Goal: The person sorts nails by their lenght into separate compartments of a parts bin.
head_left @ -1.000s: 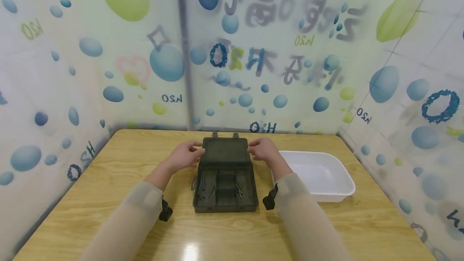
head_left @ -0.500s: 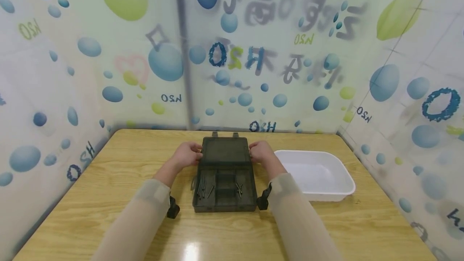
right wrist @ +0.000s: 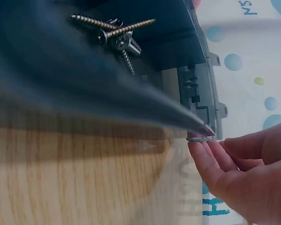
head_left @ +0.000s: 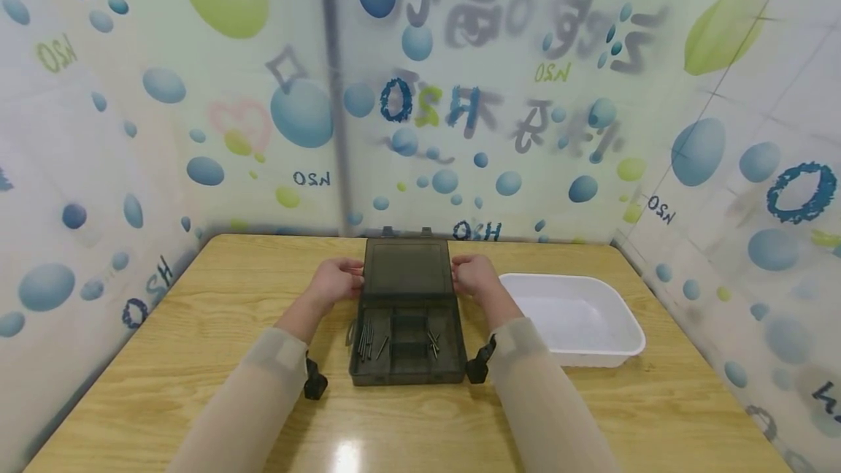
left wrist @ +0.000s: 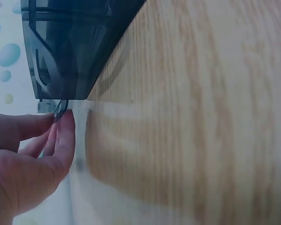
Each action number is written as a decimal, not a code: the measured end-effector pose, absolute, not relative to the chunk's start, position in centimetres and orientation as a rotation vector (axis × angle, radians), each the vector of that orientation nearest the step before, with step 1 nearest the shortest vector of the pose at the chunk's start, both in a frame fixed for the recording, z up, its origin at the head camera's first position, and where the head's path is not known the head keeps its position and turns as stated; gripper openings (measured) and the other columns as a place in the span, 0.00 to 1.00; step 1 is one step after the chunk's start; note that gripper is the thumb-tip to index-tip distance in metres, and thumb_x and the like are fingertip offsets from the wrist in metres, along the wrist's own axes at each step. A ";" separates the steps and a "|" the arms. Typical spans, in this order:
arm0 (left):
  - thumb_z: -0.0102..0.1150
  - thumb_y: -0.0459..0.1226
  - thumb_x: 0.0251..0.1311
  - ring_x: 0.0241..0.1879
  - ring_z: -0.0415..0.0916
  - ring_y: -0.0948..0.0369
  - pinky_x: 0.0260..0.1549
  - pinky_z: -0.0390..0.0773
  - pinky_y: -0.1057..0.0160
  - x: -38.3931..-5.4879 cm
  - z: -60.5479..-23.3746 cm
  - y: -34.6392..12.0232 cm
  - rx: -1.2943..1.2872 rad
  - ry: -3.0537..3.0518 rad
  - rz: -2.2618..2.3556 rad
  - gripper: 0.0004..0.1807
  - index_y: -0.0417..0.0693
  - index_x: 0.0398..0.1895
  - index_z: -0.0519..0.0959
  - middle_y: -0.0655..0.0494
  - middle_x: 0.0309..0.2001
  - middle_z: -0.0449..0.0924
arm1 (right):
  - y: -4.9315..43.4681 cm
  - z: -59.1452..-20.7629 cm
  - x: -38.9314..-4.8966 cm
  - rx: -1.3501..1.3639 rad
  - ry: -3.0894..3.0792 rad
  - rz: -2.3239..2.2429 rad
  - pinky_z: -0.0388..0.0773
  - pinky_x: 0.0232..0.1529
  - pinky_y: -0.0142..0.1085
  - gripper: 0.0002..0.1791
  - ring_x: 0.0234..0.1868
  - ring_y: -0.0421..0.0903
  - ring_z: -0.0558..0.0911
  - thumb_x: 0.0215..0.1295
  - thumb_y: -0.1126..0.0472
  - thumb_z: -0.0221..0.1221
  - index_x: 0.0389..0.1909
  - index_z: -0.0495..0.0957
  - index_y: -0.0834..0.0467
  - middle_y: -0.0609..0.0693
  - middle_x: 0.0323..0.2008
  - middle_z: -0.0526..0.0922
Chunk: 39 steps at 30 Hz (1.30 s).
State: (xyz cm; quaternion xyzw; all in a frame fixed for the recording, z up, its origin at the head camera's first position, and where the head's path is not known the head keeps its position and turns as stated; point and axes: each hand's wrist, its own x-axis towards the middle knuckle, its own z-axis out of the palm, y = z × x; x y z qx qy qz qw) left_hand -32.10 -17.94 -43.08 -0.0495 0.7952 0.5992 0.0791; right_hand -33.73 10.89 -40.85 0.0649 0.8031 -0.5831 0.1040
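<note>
A dark, see-through plastic storage case [head_left: 409, 378] stands on the table, its lid [head_left: 407, 267] tilted back on the far side. My left hand [head_left: 333, 282] pinches the lid's left edge between thumb and fingers, as the left wrist view shows close up. At the opposite edge, my right hand [head_left: 475, 274] grips the lid with its fingertips, the thumb on its far side. Inside, the right compartment holds several screws [right wrist: 124, 35], lying crossed. Several slim dark metal pieces [head_left: 366, 340] lie in the left compartment.
A white plastic tray [head_left: 578, 312] stands right of the case, close to my right forearm. The wooden table [head_left: 263, 258] ends at a patterned wall covering [head_left: 263, 166] at the back. More covering rises along both sides. A black wrist camera [head_left: 315, 382] sits under the left cuff.
Both hands have closed in on the lid's side edges. The lid's far edge, with its latches, has risen slightly over the last half second. The case's base and the tray have stayed put.
</note>
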 end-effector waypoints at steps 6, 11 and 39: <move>0.54 0.27 0.80 0.50 0.86 0.54 0.53 0.90 0.58 -32.1 -43.0 -18.0 -0.186 2.335 1.896 0.25 0.32 0.77 0.73 0.30 0.69 0.78 | 11.1 -40.7 -33.6 0.224 2.264 -1.839 0.80 0.74 0.52 0.30 0.60 0.53 0.80 0.79 0.75 0.48 0.80 0.70 0.65 0.64 0.70 0.78; 0.55 0.30 0.82 0.50 0.87 0.54 0.53 0.90 0.57 -32.1 -43.0 -18.1 -0.180 2.294 1.964 0.25 0.34 0.78 0.71 0.30 0.68 0.78 | 11.2 -40.7 -33.7 0.239 2.213 -1.900 0.79 0.75 0.52 0.29 0.62 0.53 0.79 0.80 0.74 0.49 0.80 0.71 0.63 0.62 0.70 0.78; 0.60 0.45 0.83 0.70 0.79 0.42 0.69 0.83 0.43 -28.8 -40.8 -19.1 0.080 2.447 1.887 0.26 0.39 0.74 0.78 0.36 0.71 0.79 | 12.3 -38.3 -30.3 0.010 2.387 -1.879 0.80 0.72 0.57 0.19 0.65 0.61 0.81 0.83 0.60 0.60 0.66 0.79 0.65 0.63 0.64 0.81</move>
